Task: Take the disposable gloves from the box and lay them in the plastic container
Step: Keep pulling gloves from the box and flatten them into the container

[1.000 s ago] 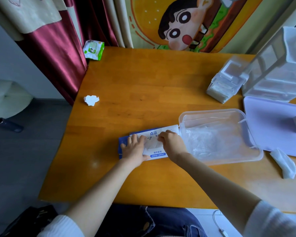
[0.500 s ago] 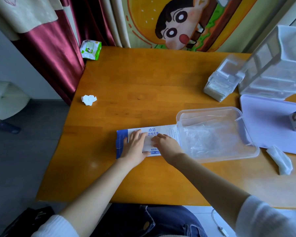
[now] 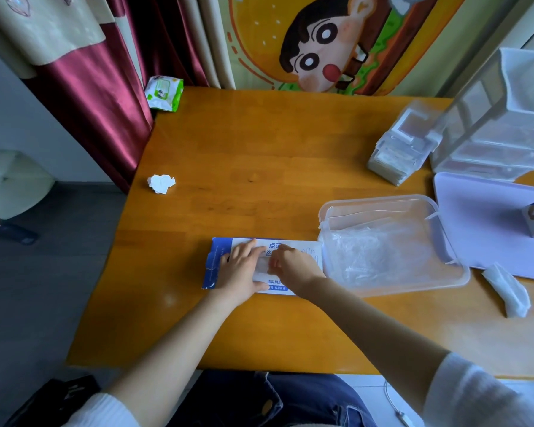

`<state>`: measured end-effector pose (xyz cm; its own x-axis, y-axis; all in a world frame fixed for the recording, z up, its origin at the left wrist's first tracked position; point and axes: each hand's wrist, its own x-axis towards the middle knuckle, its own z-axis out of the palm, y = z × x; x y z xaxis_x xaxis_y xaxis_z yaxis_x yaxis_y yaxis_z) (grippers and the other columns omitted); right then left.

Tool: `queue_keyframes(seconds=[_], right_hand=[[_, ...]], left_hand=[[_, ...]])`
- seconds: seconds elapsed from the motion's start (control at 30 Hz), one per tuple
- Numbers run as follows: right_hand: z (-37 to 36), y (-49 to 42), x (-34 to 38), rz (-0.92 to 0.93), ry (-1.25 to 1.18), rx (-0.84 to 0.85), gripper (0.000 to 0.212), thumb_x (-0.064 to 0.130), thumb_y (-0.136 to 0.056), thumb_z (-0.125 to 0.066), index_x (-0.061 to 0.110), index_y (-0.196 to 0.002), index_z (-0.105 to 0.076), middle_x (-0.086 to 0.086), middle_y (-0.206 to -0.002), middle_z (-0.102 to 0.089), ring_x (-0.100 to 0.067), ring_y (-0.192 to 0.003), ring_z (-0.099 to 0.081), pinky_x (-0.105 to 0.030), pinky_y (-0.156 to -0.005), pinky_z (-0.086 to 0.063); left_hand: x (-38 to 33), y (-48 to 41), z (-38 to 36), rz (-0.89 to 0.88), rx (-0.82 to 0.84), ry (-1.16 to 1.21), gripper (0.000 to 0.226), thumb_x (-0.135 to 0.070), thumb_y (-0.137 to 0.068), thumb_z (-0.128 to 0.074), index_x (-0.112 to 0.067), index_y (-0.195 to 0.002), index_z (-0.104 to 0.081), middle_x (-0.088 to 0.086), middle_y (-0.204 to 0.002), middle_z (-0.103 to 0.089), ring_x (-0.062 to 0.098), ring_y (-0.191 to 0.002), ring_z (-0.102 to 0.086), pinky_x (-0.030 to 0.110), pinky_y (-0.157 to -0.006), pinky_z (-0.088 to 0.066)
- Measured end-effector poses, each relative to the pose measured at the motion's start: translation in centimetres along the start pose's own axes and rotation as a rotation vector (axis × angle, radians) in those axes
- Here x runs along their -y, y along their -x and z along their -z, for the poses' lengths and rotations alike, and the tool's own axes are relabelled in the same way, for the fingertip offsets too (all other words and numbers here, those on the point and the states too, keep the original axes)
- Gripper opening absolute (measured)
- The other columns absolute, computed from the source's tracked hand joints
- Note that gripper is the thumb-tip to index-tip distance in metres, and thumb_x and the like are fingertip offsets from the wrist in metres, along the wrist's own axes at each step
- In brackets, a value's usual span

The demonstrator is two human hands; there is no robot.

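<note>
A lived-in home room is indicated. A wooden table [image 3: 290,149] is set against dark red satin curtains [image 3: 99,97], hung beyond and left of the grip on the glove [image 3: 261,268], and a cartoon-character hanging [image 3: 321,47] is spread straight beyond it. A wet-wipes pack [image 3: 164,92] is seen at the far-left table corner, a crumpled tissue [image 3: 161,184] nearer the grip, and clear plastic drawer units [image 3: 506,124] are stacked far to its right.

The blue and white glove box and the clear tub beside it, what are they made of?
Blue and white glove box: probably thin printed cardboard, faintly glossy, with a creased, ragged left end. Clear rectangular tub: seemingly smooth translucent plastic; the wooden table shows through its walls.
</note>
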<state>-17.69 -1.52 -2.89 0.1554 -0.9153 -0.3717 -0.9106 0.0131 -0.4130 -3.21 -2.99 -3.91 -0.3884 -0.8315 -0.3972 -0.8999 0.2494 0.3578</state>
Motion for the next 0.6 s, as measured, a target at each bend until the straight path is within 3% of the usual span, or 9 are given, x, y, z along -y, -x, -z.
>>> queue_keyframes(seconds=[0.2,0.37,0.43,0.53,0.6], right_hand=[[-0.1,0.7,0.1,-0.011,-0.073,-0.074,0.019,-0.002,-0.092,-0.044,0.007,-0.1,-0.058,-0.006,-0.108,-0.055,-0.032,-0.082,-0.059,-0.03,-0.059,-0.037],[2.9,1.3,0.9,-0.033,-0.227,-0.298,0.018,-0.004,-0.09,-0.039,0.012,-0.083,-0.041,-0.005,-0.084,-0.046,-0.031,-0.067,-0.044,-0.033,-0.053,-0.027],[4.5,1.3,0.6,-0.061,-0.276,-0.359,0.018,-0.003,-0.091,-0.036,0.013,-0.085,-0.04,-0.006,-0.085,-0.048,-0.028,-0.069,-0.043,-0.033,-0.056,-0.027],[5.2,1.3,0.0,-0.106,-0.332,-0.306,0.006,0.014,-0.099,-0.041,0.009,-0.099,-0.045,-0.011,-0.1,-0.056,-0.03,-0.085,-0.052,-0.032,-0.063,-0.03],[4.5,1.4,-0.3,-0.153,-0.327,-0.197,0.029,0.026,-0.097,-0.051,0.004,-0.113,-0.044,-0.012,-0.106,-0.057,-0.03,-0.095,-0.054,-0.031,-0.066,-0.032]], left_hand=[[0.1,-0.1,-0.1,-0.002,0.006,0.013,0.078,-0.037,-0.082,-0.071,-0.03,-0.146,-0.027,-0.007,-0.158,-0.012,0.017,-0.144,-0.013,0.039,-0.113,-0.016],[0.2,-0.1,-0.1,0.003,0.027,-0.019,0.078,-0.038,-0.084,-0.068,-0.029,-0.147,-0.023,-0.006,-0.158,-0.01,0.017,-0.145,-0.01,0.039,-0.113,-0.015],[0.2,-0.1,-0.1,-0.001,0.022,-0.026,0.078,-0.039,-0.084,-0.068,-0.028,-0.147,-0.022,-0.005,-0.157,-0.012,0.017,-0.144,-0.012,0.039,-0.113,-0.015],[0.1,-0.1,0.0,0.0,0.025,-0.048,0.079,-0.039,-0.083,-0.069,-0.028,-0.146,-0.022,-0.005,-0.157,-0.013,0.018,-0.143,-0.013,0.039,-0.113,-0.016],[-0.1,-0.2,0.0,0.009,0.03,-0.06,0.079,-0.04,-0.083,-0.068,-0.027,-0.146,-0.022,-0.004,-0.157,-0.013,0.019,-0.143,-0.014,0.04,-0.113,-0.017]])
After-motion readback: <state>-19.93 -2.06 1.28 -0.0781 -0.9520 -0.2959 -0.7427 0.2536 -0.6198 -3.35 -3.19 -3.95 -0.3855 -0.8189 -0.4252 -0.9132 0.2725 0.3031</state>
